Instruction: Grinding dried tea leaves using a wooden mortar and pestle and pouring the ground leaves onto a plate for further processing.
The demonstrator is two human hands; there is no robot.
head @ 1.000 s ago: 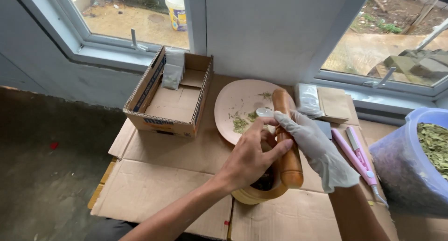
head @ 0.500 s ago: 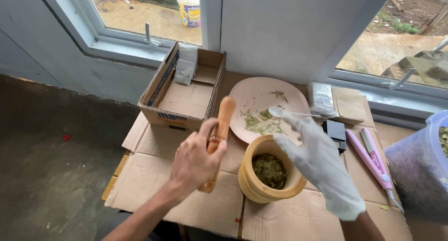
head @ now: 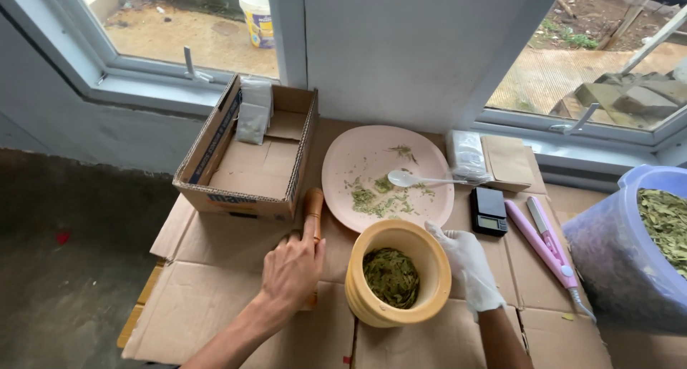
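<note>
1. The left hand (head: 290, 269), bare, has carried the wooden pestle (head: 313, 210) out of the mortar and now presses it flat on the cardboard sheet (head: 215, 297), fingers curled over the lower shaft; half a second ago the pestle was still raised in the air, and a second ago it stood in the bowl.
2. The right hand (head: 469, 265), in a white glove, has come down from over the plate and now cups the wall of the wooden mortar (head: 398, 272) at its 3 o'clock side, fingers wrapped against the rim.
3. With the pestle out, the pounding has stopped for now and the mortar's load of dried green leaves (head: 391, 276) lies open to view, still mostly whole.
4. The mortar sits at 6 o'clock of the pink plate (head: 343, 161); the pestle lies at the mortar's 9 o'clock.
5. Count: one mortar, one pestle, one plate scattered with leaf crumbs, one white spoon (head: 418, 179) resting on it.
6. At the plate's 9 o'clock stands one open cardboard box (head: 247, 197) holding what look like two small sachets.
7. At the mortar's 2 o'clock are one small black scale (head: 489, 210) and one pink heat sealer (head: 544, 249); farther toward 3 o'clock, one translucent tub of leaves (head: 622, 262).
</note>
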